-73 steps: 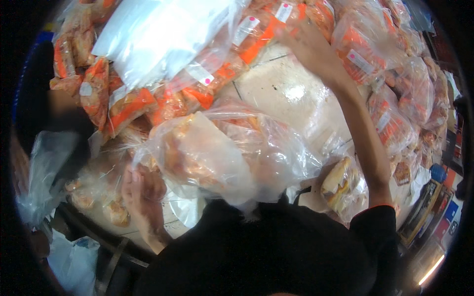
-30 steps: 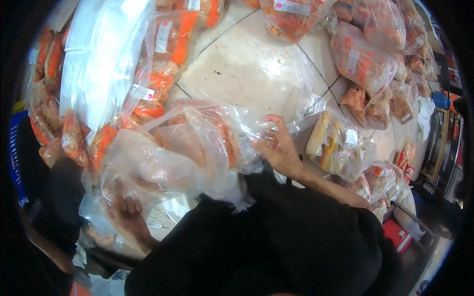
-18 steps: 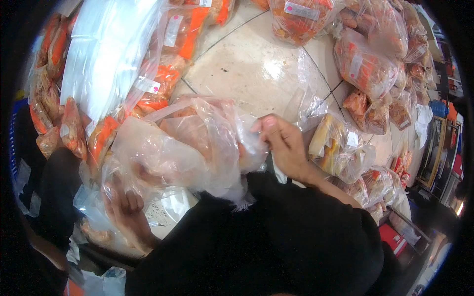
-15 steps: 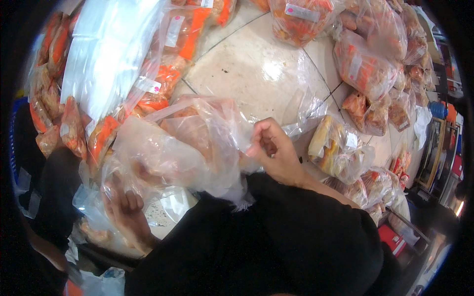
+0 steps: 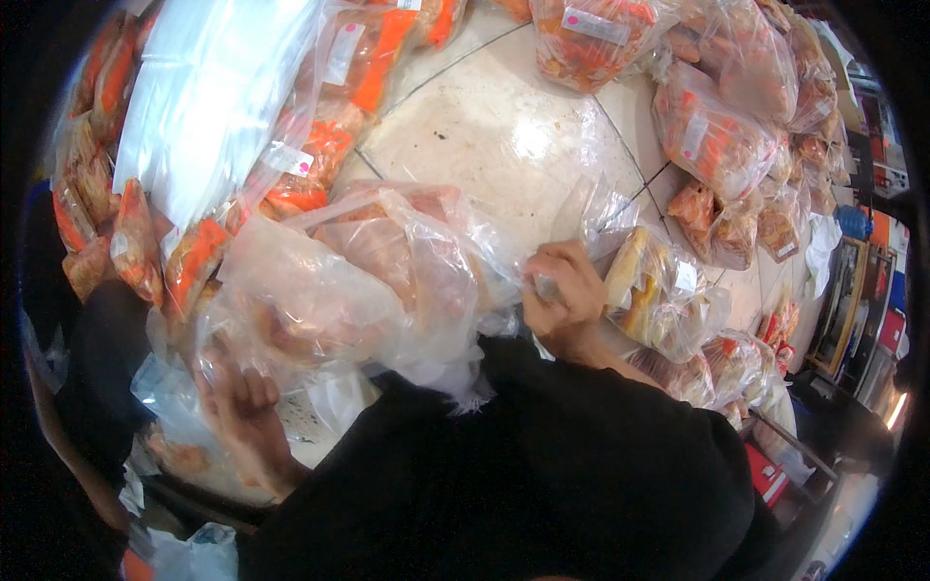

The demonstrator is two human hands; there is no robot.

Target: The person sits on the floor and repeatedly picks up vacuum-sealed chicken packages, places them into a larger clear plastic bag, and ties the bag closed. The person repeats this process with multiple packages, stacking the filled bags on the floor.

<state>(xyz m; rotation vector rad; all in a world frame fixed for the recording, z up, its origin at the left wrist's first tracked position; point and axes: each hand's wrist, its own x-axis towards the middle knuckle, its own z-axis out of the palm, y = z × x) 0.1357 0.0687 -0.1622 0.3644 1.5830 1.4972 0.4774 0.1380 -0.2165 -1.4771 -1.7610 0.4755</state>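
Observation:
A large clear plastic bag (image 5: 320,261) lies across the middle, with pinkish-brown contents blurred behind its cloudy film. At its left end, the curled fingers of my left hand (image 5: 240,412) grip the film. Over at the right end, my right hand (image 5: 567,300) is closed in a fist with the bag's stretched plastic running into it. Just right of that hand sits a clear bag of yellowish, long pieces (image 5: 649,290) with a white label. What exactly fills the large bag cannot be made out.
A stack of empty clear bags (image 5: 218,107) lies at the upper left, beside orange-banded packs (image 5: 325,145). Several filled bags (image 5: 717,136) stand at the right on the tiled floor (image 5: 465,136). Shelving (image 5: 852,300) stands at the far right. Another person's forearm (image 5: 73,450) shows at the left edge.
My right hand has moved to the right and a little down, its fingers closing into a fist and drawing the plastic with it. My left hand has barely moved.

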